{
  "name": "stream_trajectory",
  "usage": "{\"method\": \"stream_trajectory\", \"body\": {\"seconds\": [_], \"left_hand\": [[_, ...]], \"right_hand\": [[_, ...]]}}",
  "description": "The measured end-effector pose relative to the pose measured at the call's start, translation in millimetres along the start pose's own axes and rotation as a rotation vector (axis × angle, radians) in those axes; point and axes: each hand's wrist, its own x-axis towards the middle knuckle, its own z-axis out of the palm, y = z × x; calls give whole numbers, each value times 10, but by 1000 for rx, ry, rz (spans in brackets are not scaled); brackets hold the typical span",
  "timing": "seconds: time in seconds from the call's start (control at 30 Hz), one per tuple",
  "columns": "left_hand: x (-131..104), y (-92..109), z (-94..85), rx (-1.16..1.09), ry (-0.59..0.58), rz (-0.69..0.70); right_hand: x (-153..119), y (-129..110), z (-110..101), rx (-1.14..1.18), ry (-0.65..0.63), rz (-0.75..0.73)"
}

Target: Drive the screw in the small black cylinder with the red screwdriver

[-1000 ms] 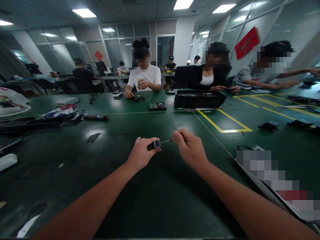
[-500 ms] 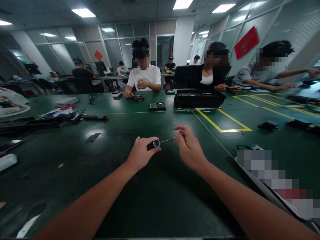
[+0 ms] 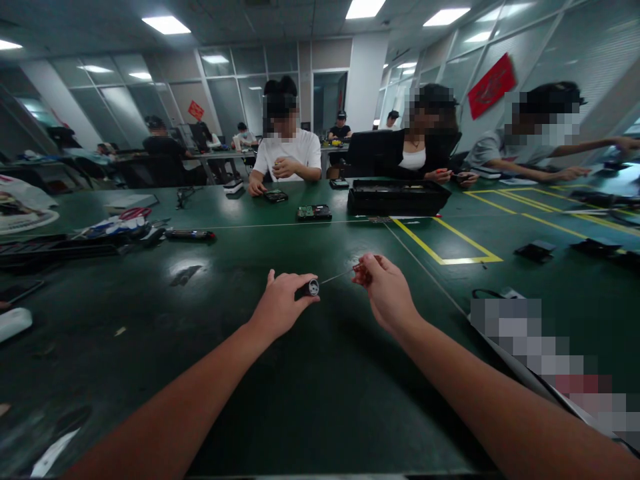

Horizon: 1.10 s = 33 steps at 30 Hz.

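Observation:
My left hand (image 3: 283, 301) is wrapped round a short black cylinder (image 3: 313, 287) whose round, light-rimmed end faces right; what kind of part it is I cannot make out. In my right hand (image 3: 387, 287) I pinch the reddish handle of a thin screwdriver (image 3: 340, 275). Its slim metal shaft slants down to the left, the tip close to the cylinder's open end. The two look slightly apart, though whether they touch is hard to tell. Both hands are above the green table (image 3: 320, 413).
Across the table sit co-workers, with a green circuit board (image 3: 314, 212) and a long black tray (image 3: 399, 197) before them. Tools lie in a pile (image 3: 120, 223) at the left, beside a black pen-like tool (image 3: 190, 235). A partly blurred bag (image 3: 540, 360) lies at the right.
My right hand has drawn slightly right and its fingers have closed in round the screwdriver handle. The shaft has come out from the cylinder's end. My left hand stays nearly still.

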Motion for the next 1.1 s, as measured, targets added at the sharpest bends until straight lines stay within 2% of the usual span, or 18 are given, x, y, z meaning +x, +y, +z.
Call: {"method": "stream_trajectory", "body": {"seconds": [0.23, 0.57, 0.73, 0.93, 1.1], "left_hand": [[-4, -13, 5, -20, -19, 7], [-13, 21, 3, -15, -29, 38], [-7, -9, 5, 3, -40, 38], [6, -34, -21, -25, -31, 13], [24, -42, -50, -153, 61, -55]], "right_hand": [[-89, -59, 19, -218, -76, -179], [-227, -181, 65, -469, -171, -325], [-274, -255, 67, -661, -124, -452], [-265, -255, 38, -624, -67, -434], [-255, -255, 33, -601, -30, -451]]}}
